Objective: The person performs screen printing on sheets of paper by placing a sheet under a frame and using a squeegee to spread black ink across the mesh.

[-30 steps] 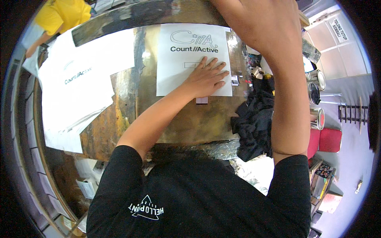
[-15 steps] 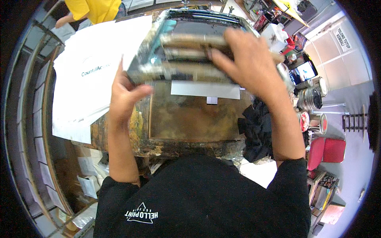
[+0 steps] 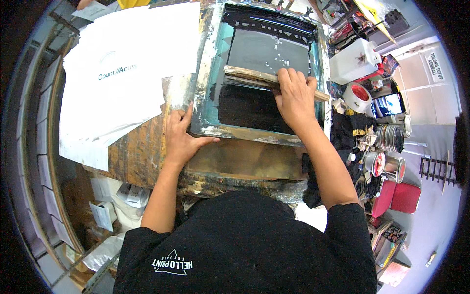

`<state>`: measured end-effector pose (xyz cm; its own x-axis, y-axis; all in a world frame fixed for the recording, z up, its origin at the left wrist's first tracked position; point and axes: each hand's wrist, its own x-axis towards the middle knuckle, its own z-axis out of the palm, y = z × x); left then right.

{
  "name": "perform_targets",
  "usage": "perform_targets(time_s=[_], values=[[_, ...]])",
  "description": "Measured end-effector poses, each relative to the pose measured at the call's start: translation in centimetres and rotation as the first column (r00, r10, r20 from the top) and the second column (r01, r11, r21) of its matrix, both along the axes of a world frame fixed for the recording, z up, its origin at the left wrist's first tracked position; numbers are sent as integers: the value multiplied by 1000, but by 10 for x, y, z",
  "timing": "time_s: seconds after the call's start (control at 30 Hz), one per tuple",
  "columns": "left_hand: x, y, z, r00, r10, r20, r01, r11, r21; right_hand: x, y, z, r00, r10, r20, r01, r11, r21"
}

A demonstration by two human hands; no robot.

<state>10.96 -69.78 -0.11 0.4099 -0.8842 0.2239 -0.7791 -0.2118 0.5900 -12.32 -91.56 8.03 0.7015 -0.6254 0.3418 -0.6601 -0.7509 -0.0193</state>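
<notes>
A screen printing frame [image 3: 214, 131] lies flat over the brown board [image 3: 240, 161], its mesh dark with black ink inside teal borders. My right hand [image 3: 297, 95] is closed around a long wooden squeegee [image 3: 252, 74], which lies crosswise over the mesh. Its right end reaches over the frame's right side. My left hand [image 3: 182, 132] rests at the frame's near left corner. The index finger points along the left side and the thumb stretches along the near edge, well apart; it is not wrapped round the frame. What lies beneath the screen is hidden.
Large white printed sheets [image 3: 122, 93] are piled at the left. On the right stand a white jug [image 3: 355, 61], a tub of red ink [image 3: 358, 94], a phone [image 3: 388, 105] and several cans [image 3: 389, 138]. Black cloth [image 3: 313, 183] hangs by the worn wooden table edge [image 3: 235, 183].
The raised screen has come down flat, covering the white paper strip on the board. My right hand and the squeegee are now over the mesh. My left hand has shifted toward the frame's near corner.
</notes>
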Motion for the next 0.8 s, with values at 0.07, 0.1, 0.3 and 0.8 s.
perform_targets(time_s=[0.07, 0.1, 0.3, 0.8], values=[[-1, 0, 0, 1000, -4, 24, 4, 1000, 1, 3, 1, -7, 1000, -4, -18, 4, 1000, 8], [-2, 0, 2, 999, 2, 43, -2, 1000, 0, 3, 2, -12, 999, -13, -33, 13, 1000, -3], [-2, -1, 5, 998, -3, 60, 3, 1000, -1, 5, 12, -29, 994, -62, -88, 52, 993, -105], [-3, 0, 4, 1000, 3, -30, -5, 998, -57, -24, 74, -5, 992, 2, -123, 0, 1000, 20]])
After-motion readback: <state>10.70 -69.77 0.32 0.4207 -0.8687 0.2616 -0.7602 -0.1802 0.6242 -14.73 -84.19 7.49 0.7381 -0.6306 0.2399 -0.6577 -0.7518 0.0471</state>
